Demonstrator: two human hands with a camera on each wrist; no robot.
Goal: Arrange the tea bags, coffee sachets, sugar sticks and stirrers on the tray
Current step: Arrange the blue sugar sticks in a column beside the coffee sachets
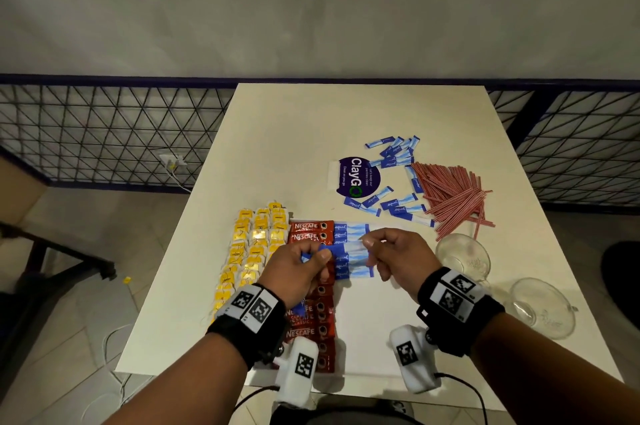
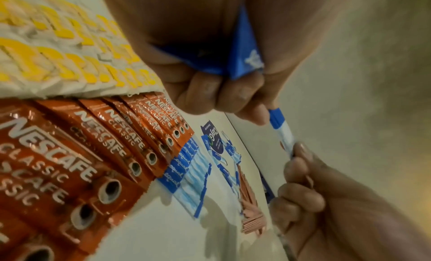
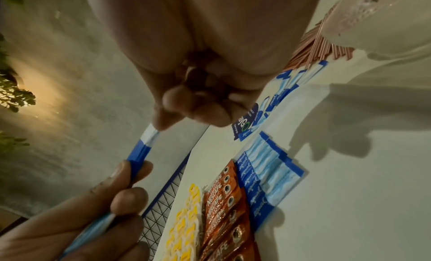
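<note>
Currently held over the tray (image 1: 367, 334): one sugar stick (image 1: 346, 249), pinched at its ends by left hand (image 1: 298, 270) and right hand (image 1: 401, 260), spare sticks tucked in left palm. Light, thin, bendable, slick paper; best gripped at sealed ends, beside laid row (image 1: 353, 253).

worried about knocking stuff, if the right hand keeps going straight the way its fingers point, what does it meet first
Probably the left hand. The right hand points leftward along the blue sugar stick both pinch, above the row of sugar sticks; depth is unclear.
</note>
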